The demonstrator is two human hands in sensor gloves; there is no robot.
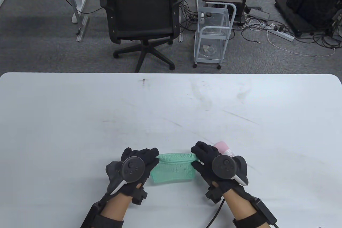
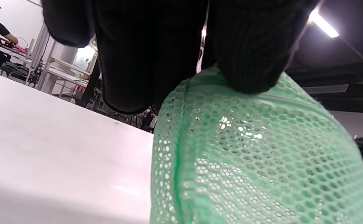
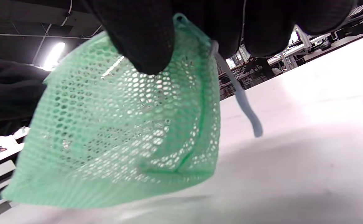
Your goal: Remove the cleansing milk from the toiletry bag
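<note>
A green mesh toiletry bag [image 1: 173, 169] stands near the table's front edge, held up between both hands. My left hand [image 1: 149, 155] pinches the bag's top left corner; the left wrist view shows my fingertips [image 2: 246, 62] on the mesh [image 2: 250, 161]. My right hand [image 1: 199, 154] pinches the top right corner; the right wrist view shows fingertips [image 3: 144, 46] on the bag [image 3: 122, 130], with its pale zip pull [image 3: 243, 102] hanging down. A pink cleansing milk bottle [image 1: 224, 149] lies on the table just behind my right hand, outside the bag. The bag looks see-through and slack.
The white table [image 1: 171, 110] stretches far and wide around the bag. Beyond its far edge stand a black office chair [image 1: 141, 16] and a white wire trolley [image 1: 213, 33] on the carpet.
</note>
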